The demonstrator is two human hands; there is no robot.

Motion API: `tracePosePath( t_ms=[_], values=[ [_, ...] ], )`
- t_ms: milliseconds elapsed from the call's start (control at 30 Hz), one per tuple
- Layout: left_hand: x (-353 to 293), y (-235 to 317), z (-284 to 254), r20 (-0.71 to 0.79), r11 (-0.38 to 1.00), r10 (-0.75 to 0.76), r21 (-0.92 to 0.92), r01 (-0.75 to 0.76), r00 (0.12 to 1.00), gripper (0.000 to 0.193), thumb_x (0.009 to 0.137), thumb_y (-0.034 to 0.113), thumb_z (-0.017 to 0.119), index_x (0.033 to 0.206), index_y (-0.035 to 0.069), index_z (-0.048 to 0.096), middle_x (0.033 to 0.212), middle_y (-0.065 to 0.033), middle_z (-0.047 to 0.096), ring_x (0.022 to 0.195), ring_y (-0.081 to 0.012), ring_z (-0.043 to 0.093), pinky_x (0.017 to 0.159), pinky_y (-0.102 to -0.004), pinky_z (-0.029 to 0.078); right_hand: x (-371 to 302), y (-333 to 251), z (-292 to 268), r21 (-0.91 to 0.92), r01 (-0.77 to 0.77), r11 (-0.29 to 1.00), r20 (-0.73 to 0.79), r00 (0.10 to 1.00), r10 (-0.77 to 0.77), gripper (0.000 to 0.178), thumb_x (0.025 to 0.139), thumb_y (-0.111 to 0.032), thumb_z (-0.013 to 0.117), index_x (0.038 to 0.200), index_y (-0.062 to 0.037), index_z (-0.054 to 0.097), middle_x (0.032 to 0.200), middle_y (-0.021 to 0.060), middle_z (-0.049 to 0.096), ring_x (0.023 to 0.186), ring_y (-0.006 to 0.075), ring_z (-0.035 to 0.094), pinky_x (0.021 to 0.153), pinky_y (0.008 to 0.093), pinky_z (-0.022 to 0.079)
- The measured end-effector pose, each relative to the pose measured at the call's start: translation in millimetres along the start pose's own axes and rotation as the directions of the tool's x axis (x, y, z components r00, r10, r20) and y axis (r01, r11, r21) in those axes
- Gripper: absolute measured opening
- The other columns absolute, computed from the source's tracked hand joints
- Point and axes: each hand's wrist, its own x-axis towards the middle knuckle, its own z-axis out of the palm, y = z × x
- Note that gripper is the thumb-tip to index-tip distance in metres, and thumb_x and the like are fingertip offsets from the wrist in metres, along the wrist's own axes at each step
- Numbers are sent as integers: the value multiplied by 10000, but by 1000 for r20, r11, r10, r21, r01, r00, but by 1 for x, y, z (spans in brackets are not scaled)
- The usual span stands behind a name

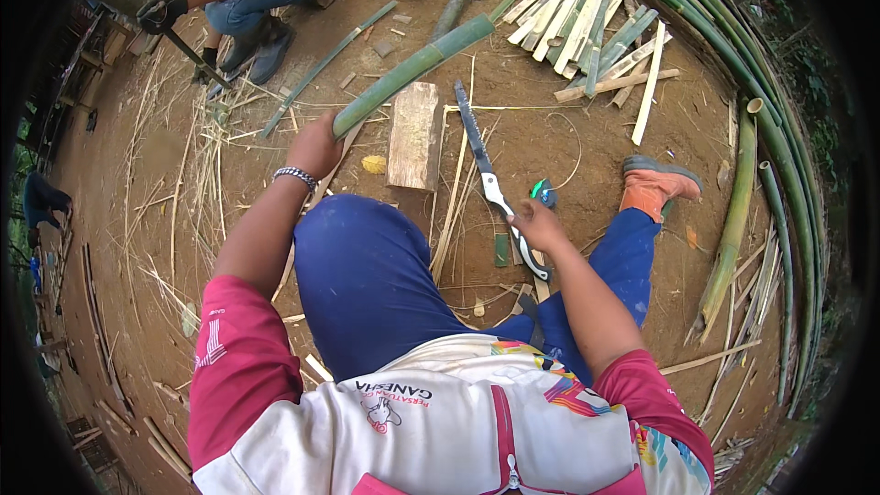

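Legs: blue trousers [362, 284], left knee bent up, right leg out to an orange boot [653, 185].
Right hand [539, 225]: fingers on handle of folding-type saw; cannot tell how far closed.
Saw [492, 185]: black-and-white handle toward body, toothed dark blade pointing away, right of block.
Small item: green-and-black object [544, 192] just beyond right hand; kind unclear.
Left hand [317, 146]: closed round near end of green bamboo tube.
Bamboo tube [412, 69]: slants up and away to the right, passing by far end of block; contact unclear.
Wood block [414, 137]: on dirt ground [587, 142], between left hand and saw.
Right side: long green bamboo poles [786, 156], curved by lens.
Far, right of centre: pile of split bamboo strips [573, 18].
Far left: crouching co-worker in jeans [246, 16], dark glove [162, 15] on a long tool.
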Motion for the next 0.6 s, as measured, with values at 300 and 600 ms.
tracePosePath(
  t_ms=[300, 600],
  values=[
    [-11, -82, 133, 217, 984, -175, 54, 167, 960, 236, 885, 148, 621, 1095, 74, 542, 944, -240, 690, 873, -462, 661, 776, -548, 529, -1, 60, 55, -451, -141, 881, 68, 979, 192, 671, 828, -240, 758, 1394, -89, 430, 1292, 251, 542, 1190, 422, 570, 1005, 492, 478],
    [-17, -111, 191, 214, 974, -226, 60, 218, 950, 243, 849, 133, 654, 1046, 71, 525, 1014, -199, 678, 945, -401, 669, 809, -507, 537, 12, 62, 67, -457, -195, 868, 34, 971, 236, 606, 823, -152, 751, 1306, -44, 400, 1242, 255, 532, 1129, 451, 581, 953, 502, 496]
  ],
)
